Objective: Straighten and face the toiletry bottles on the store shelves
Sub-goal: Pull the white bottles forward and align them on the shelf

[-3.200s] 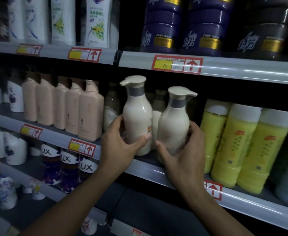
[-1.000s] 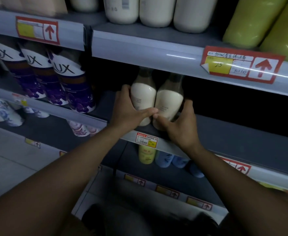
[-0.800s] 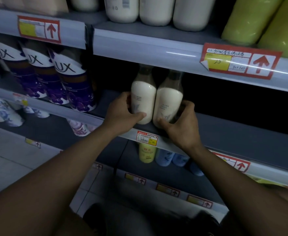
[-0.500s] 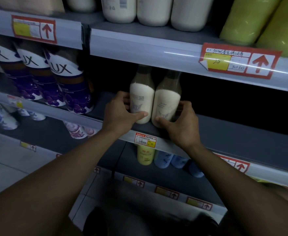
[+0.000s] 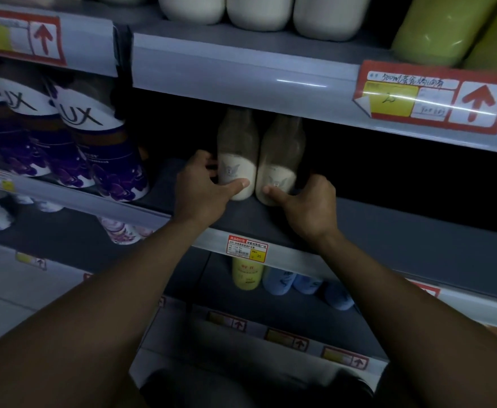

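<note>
Both cream bottles are now sitting farther back on the shelf (image 5: 388,231) than a moment ago, logos facing out. The left hand (image 5: 203,189) is gripping the left bottle (image 5: 237,160), the right hand (image 5: 309,201) is gripping the right bottle (image 5: 282,163); this pair is looking nearly faced.

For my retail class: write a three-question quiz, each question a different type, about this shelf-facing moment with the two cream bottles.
1. True or false: the left hand and the right hand each grip one bottle.
2. Multiple choice: what stands directly left of the left cream bottle on the same shelf? A) green bottles B) purple LUX bottles C) blue bottles
3. Short answer: are the left cream bottle and the right cream bottle side by side or stacked?

Key: 1 true; 2 B; 3 side by side, upright, set back from the shelf edge.
</note>
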A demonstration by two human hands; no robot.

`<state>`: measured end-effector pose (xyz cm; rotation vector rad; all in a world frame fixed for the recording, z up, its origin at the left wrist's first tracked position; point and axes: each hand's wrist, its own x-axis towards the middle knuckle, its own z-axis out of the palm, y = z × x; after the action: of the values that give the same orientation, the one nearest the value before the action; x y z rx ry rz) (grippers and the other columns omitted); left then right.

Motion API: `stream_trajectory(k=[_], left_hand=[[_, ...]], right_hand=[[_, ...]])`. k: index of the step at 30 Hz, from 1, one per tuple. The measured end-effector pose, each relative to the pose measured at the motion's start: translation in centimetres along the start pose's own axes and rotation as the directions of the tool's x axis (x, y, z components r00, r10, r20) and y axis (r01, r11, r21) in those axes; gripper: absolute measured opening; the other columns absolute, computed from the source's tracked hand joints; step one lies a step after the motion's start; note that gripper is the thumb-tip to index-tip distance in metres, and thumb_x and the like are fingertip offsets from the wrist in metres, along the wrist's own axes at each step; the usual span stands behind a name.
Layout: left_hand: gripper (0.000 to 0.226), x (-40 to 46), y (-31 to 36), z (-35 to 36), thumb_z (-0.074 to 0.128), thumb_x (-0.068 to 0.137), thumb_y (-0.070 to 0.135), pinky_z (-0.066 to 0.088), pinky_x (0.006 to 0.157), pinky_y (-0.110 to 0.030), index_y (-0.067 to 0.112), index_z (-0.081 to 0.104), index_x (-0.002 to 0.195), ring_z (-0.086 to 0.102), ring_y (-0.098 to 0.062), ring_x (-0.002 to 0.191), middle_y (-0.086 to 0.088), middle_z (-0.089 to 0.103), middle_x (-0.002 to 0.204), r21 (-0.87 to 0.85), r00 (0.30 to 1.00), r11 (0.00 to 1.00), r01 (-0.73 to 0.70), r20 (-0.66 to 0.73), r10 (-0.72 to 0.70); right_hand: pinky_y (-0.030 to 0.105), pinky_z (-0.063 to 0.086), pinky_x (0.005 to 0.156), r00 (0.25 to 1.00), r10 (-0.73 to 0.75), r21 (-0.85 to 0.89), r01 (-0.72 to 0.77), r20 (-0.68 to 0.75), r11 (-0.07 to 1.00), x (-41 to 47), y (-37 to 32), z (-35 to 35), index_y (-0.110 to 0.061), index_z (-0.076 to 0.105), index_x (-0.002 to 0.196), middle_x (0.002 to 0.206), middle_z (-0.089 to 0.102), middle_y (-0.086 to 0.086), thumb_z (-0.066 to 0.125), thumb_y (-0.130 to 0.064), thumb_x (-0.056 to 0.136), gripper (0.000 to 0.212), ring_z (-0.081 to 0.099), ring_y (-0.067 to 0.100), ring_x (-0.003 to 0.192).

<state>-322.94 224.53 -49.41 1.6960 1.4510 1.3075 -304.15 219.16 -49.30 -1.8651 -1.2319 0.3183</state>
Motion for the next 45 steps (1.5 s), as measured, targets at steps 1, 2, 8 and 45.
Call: stream_trajectory(k=[1, 2, 8, 45], left_hand=[[0.050, 0.3, -0.2, 0.1, 0.097, 0.065, 0.027, 0.055, 0.068, -0.015, 0.025, 0.060, 0.098, 0.061, 0.014, 0.080, 0.016, 0.066, 0.092, -0.007, 1.000, 1.000, 0.005, -0.003, -0.005], [0.049, 0.5, -0.3, 0.2, 0.097, 0.066, 0.027, 0.057, 0.071, -0.019, 0.025, 0.060, 0.098, 0.062, 0.013, 0.081, 0.015, 0.067, 0.092, -0.011, 1.000, 1.000, 0.008, -0.004, -0.008], [0.048, 1.1, -1.4, 0.7, 0.095, 0.066, 0.029, 0.064, 0.083, -0.040, 0.026, 0.061, 0.101, 0.071, -0.005, 0.094, 0.014, 0.068, 0.097, -0.063, 1.000, 0.998, -0.003, 0.000, 0.003], [0.040, -1.9, 0.3, -5.3, 0.087, 0.080, 0.017, 0.057, 0.080, -0.027, 0.017, 0.070, 0.117, 0.067, -0.008, 0.082, 0.004, 0.070, 0.096, 0.060, 0.999, 0.998, -0.012, 0.033, 0.010]], right_hand=[[0.047, 0.060, 0.071, 1.000, 0.001, -0.001, -0.001, -0.003, 1.000, 0.0, -0.1, 0.2, -0.006, 0.069, 0.088, 0.089, 0.072, 0.010, 0.083, -0.071, 0.061, 0.072, 0.069, 0.025, 0.083], [0.047, 0.060, 0.069, 1.000, 0.001, -0.001, -0.001, -0.009, 1.000, 0.1, -0.2, 0.3, -0.007, 0.069, 0.085, 0.086, 0.072, 0.010, 0.078, -0.076, 0.057, 0.075, 0.070, 0.026, 0.080], [0.044, 0.056, 0.065, 1.000, 0.006, -0.029, -0.006, -0.011, 1.000, 0.2, -0.8, 0.6, 0.000, 0.069, 0.081, 0.082, 0.071, 0.015, 0.087, -0.060, 0.069, 0.064, 0.069, 0.028, 0.076], [0.038, 0.052, 0.085, 1.000, -0.022, 0.012, 0.022, 0.009, 1.000, -2.2, 0.3, 0.8, -0.011, 0.061, 0.109, 0.107, 0.065, 0.009, 0.083, -0.054, 0.075, 0.059, 0.063, 0.028, 0.103]])
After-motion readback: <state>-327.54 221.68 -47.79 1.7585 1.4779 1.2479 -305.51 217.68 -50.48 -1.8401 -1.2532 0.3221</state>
